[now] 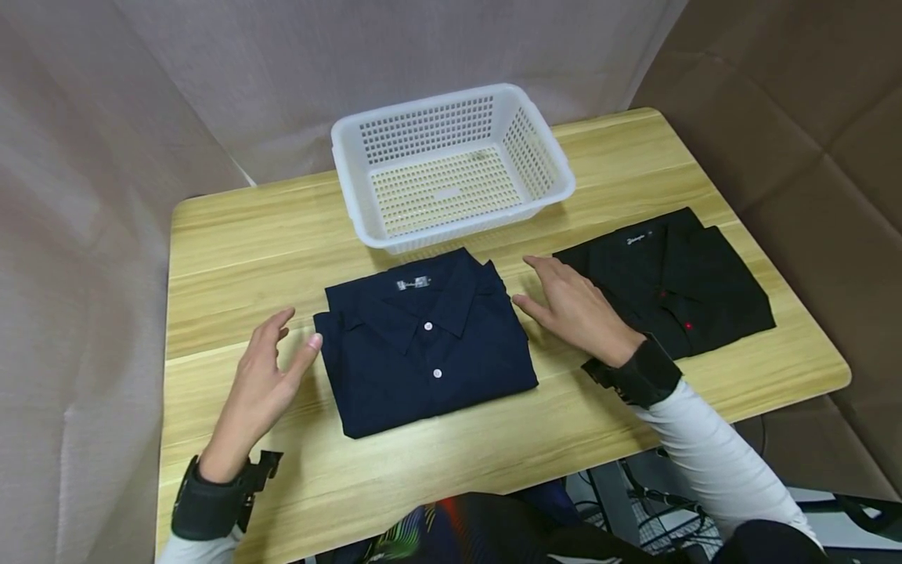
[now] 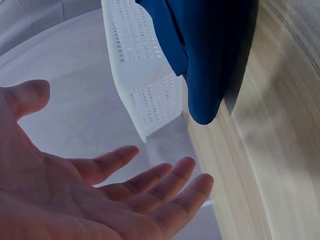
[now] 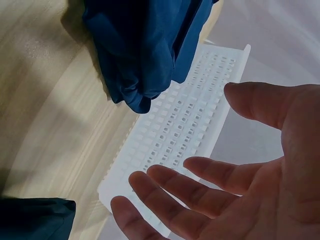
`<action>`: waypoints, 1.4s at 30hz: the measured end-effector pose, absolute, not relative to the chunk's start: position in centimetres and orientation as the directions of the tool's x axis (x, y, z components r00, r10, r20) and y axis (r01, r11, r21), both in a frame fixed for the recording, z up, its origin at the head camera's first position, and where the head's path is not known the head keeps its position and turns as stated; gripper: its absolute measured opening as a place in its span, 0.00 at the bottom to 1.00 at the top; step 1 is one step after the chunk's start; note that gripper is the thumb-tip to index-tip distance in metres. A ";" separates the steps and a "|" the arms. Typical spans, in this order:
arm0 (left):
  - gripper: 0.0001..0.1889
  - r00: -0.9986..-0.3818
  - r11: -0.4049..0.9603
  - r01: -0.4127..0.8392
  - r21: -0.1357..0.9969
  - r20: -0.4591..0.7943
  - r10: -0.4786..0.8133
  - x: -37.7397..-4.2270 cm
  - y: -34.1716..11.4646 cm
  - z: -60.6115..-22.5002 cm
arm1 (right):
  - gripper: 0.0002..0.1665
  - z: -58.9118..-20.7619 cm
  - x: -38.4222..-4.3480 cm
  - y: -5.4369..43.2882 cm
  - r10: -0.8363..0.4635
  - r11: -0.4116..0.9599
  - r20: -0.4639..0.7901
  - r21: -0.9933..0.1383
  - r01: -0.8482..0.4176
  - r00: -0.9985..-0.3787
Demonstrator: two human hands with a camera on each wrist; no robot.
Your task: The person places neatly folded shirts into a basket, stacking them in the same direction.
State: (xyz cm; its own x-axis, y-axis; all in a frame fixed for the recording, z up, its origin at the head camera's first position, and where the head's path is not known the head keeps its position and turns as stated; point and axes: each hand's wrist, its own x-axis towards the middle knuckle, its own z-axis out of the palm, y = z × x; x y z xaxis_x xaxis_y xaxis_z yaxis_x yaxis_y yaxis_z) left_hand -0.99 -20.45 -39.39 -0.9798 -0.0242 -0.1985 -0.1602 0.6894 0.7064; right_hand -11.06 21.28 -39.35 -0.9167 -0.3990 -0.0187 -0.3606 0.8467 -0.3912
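A folded navy shirt (image 1: 430, 345) with white buttons lies flat on the wooden table, collar toward the far side. Off its left edge, my left hand (image 1: 264, 384) hovers with fingers spread and holds nothing. My right hand (image 1: 578, 309) is beyond its right edge, between it and a folded black shirt (image 1: 676, 282) with red buttons. Both wrist views show a gap between the fingers and the navy shirt's side (image 2: 202, 60). In the right wrist view, the right palm (image 3: 260, 200) is bare and its fingers are loosely extended.
Behind the navy shirt stands a white perforated plastic basket (image 1: 451, 227), with nothing in it. The wooden table (image 1: 232, 266) has rounded corners. A grey curtain (image 1: 232, 78) hangs at the back and left, and a brown padded panel (image 1: 796, 117) rises at the right.
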 end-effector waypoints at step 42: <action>0.41 -0.939 0.559 -0.282 0.780 -0.345 0.009 -0.8 -18.8 -41.7 | 0.42 -41.4 -11.7 19.4 -0.387 0.830 -0.137 -0.482 -0.280 -0.912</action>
State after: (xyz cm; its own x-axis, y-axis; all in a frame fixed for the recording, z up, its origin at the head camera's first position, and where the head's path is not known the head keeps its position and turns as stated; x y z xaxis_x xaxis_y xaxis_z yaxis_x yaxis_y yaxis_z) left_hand -0.76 -18.81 -41.73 -0.9386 0.0086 -0.3450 -0.2815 0.5590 0.7799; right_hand -11.69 19.39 -41.38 -0.9117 -0.3873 -0.1373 -0.2799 0.8300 -0.4825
